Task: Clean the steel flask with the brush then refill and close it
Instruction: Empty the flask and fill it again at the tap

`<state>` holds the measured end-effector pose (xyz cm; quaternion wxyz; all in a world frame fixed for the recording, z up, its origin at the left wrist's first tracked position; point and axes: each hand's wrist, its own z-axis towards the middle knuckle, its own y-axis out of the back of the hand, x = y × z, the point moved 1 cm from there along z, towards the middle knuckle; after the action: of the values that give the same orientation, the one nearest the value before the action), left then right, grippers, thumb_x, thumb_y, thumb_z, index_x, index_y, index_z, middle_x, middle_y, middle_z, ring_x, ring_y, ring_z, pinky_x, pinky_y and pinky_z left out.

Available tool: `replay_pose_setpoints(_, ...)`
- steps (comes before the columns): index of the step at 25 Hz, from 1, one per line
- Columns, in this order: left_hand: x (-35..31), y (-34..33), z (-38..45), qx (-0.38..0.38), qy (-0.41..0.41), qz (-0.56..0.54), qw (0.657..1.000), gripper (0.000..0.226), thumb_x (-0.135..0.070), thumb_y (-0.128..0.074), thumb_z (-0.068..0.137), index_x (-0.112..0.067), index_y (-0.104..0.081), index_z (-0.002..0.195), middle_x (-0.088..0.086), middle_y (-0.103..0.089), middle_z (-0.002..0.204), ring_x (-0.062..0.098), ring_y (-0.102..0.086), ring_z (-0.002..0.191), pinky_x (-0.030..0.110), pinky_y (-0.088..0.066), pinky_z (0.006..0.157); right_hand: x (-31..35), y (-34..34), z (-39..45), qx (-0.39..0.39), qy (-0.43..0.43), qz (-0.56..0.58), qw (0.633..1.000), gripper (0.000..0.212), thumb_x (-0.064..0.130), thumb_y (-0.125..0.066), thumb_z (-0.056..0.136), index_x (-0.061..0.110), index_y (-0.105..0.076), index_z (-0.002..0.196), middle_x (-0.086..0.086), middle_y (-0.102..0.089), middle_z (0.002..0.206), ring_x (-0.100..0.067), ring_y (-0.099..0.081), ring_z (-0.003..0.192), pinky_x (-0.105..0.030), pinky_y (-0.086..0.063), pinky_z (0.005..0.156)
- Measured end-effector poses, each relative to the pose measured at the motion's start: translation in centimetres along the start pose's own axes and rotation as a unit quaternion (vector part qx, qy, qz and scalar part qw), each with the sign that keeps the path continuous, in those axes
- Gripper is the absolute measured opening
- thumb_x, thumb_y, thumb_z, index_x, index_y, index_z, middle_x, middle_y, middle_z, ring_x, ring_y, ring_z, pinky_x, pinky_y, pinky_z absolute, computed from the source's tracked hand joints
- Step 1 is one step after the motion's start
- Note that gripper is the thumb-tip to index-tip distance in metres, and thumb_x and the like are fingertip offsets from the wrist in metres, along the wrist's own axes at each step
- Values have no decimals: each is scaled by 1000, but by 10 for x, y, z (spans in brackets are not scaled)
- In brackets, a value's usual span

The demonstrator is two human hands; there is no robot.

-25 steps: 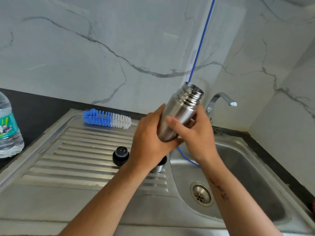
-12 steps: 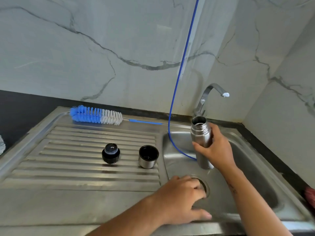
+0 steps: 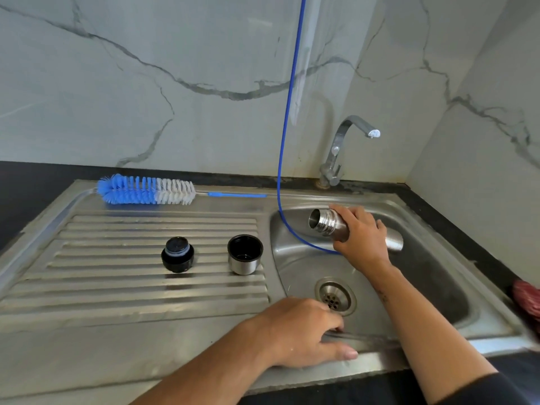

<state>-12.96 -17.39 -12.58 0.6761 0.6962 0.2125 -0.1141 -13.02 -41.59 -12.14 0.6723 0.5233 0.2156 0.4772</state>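
The right hand [image 3: 361, 238] grips the steel flask [image 3: 330, 226] around its middle, fingers and thumb curled round the body, holding it tipped onto its side over the sink basin [image 3: 432, 276]. The flask's open mouth points left of the grip, toward the draining board, and its base sticks out to the right of the knuckles. A blue hose [image 3: 287, 135] hangs down the wall and curves into the basin just below and left of the grip. The left hand [image 3: 304, 331] rests on the front rim of the sink, nearer the camera than the grip, with fingers bent over the edge and the thumb out flat, holding nothing. Well left of the grip, on the ribbed draining board [image 3: 117, 273], stand the black stopper [image 3: 177, 254] and the steel cup lid [image 3: 245, 254], mouth up. The bottle brush [image 3: 146, 190] lies along the back edge, behind them. The tap [image 3: 344, 147] stands behind the grip.
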Motion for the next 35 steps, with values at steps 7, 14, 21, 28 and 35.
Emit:
replay_pose_setpoints(7, 1, 1, -1, 7, 3, -6, 1000, 51, -66, -49, 97, -25, -63, 124, -3, -64, 110, 18, -60, 100, 38, -51, 83, -2, -17, 0, -3, -5, -74, 997, 78, 12, -76, 80, 41, -45, 146, 2, -50, 133, -24, -43, 132, -70, -5, 120)
replay_pose_setpoints(14, 2, -1, 1, 14, 4, -3, 1000, 50, -68, -49, 97, -27, -63, 122, -4, -63, 107, 17, -59, 98, 35, -48, 79, 10, -26, -3, -11, 41, -142, 989, 81, 5, -78, 72, 42, -51, 140, 0, -51, 131, -23, -45, 129, -71, -3, 119)
replay_pose_setpoints(21, 4, -2, 1, 18, 0, -4, 1000, 52, -68, -48, 97, -26, -62, 125, -1, -65, 112, 17, -60, 101, 38, -52, 83, 22, -30, -6, -38, 81, -176, 980, 82, 1, -82, 64, 39, -58, 132, -4, -53, 126, -25, -49, 124, -72, -5, 117)
replay_pose_setpoints(28, 5, -2, 2, 17, 1, 2, 1000, 52, -69, -47, 97, -27, -62, 125, -2, -64, 112, 17, -60, 100, 37, -51, 82, 32, -27, -9, -64, 91, -229, 967, 73, 0, -79, 69, 34, -59, 131, -9, -52, 124, -31, -48, 125, -73, 1, 116)
replay_pose_setpoints(35, 3, -2, 2, 14, -3, -6, 1000, 52, -69, -47, 96, -28, -62, 126, -7, -64, 113, 13, -59, 101, 38, -51, 87, 55, -33, -18, -9, 148, -298, 943, 64, 5, -73, 77, 30, -53, 133, -13, -49, 127, -34, -44, 125, -73, 5, 118)
